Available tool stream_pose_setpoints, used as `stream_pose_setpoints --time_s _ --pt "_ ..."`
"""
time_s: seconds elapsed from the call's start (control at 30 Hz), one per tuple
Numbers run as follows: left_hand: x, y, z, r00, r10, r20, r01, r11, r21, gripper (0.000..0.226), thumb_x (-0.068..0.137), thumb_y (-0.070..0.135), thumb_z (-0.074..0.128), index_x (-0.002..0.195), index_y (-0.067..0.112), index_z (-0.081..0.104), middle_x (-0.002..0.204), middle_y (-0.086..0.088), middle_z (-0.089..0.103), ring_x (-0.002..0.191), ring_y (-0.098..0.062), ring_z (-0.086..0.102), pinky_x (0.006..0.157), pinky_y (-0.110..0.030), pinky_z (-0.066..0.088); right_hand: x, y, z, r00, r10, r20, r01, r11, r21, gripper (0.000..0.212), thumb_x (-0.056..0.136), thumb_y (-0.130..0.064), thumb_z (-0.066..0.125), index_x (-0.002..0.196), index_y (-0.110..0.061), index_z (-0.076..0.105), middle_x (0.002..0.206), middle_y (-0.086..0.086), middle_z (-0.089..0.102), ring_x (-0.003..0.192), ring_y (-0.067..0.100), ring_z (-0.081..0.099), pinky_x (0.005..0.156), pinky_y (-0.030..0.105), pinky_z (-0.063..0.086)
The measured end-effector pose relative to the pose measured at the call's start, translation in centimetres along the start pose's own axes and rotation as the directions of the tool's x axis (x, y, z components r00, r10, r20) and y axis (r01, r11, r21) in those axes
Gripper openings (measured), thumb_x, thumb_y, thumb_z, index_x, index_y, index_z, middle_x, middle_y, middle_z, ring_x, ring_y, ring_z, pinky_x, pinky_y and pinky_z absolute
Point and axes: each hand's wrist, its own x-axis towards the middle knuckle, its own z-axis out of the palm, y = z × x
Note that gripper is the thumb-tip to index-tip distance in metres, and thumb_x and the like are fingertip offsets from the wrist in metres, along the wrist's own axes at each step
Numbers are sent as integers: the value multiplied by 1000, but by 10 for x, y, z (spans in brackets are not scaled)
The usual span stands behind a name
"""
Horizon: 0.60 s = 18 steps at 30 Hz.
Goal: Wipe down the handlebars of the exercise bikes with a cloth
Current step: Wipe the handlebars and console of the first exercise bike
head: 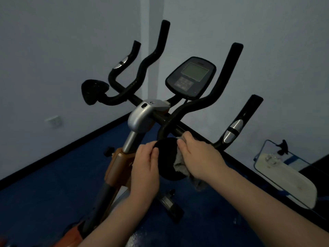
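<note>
An exercise bike stands in a dim room corner, its black handlebars [199, 104] branching up around a console [191, 78]. A black round elbow pad [168, 157] sits on the near right part of the bars. My left hand [145, 163] grips that pad's left edge. My right hand [201, 155] presses a pale grey cloth [180, 165] against the pad's right side; part of the cloth hangs below my wrist. A second black pad [93, 90] sits on the left side of the bars.
The silver stem clamp [142, 116] and orange frame [117, 164] drop toward the blue floor [53, 184]. A flat mop with a white head [288, 177] lies on the floor at right. White walls meet behind the bike; a wall socket [54, 121] is low on the left.
</note>
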Motion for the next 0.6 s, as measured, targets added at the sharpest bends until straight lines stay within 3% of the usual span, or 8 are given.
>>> stream_pose_setpoints --time_s 0.07,0.2,0.3,0.47,0.6 --pt "0 6 -1 1000 -14 -17 14 1000 -10 32 99 18 45 98 49 54 98 5 60 90 8 55 76 -3 39 18 -15 1 999 -31 -39 26 993 -117 29 100 -43 20 97 -23 42 74 -1 56 69 26 57 56 36 39" --pt "-2 12 -2 999 -39 -37 38 999 -36 33 98 13 46 97 44 57 97 2 60 88 13 53 75 0 36 10 -22 8 993 -72 -98 67 996 -51 22 101 -36 27 105 -21 43 88 3 60 74 25 58 57 37 44" --pt "-2 11 -1 998 -47 -44 45 998 -51 34 98 13 47 96 46 57 95 3 61 88 13 54 75 0 37 -25 -1 8 995 69 -75 -65 997 52 23 98 -47 20 98 -28 33 76 -7 56 64 13 53 48 30 34" --pt "0 11 6 996 -60 -66 60 998 -11 33 100 17 43 97 48 54 99 4 56 89 10 52 74 1 36 8 -16 6 996 4 -87 -17 989 -150 17 100 -30 33 109 -18 43 89 3 56 69 24 55 48 32 31" --pt "7 11 11 997 5 -81 2 995 95 24 95 31 43 110 31 62 102 6 52 96 8 48 82 0 32 -7 -10 10 995 56 -86 -48 994 97 24 100 -44 21 98 -26 38 80 -2 59 69 18 56 54 34 39"
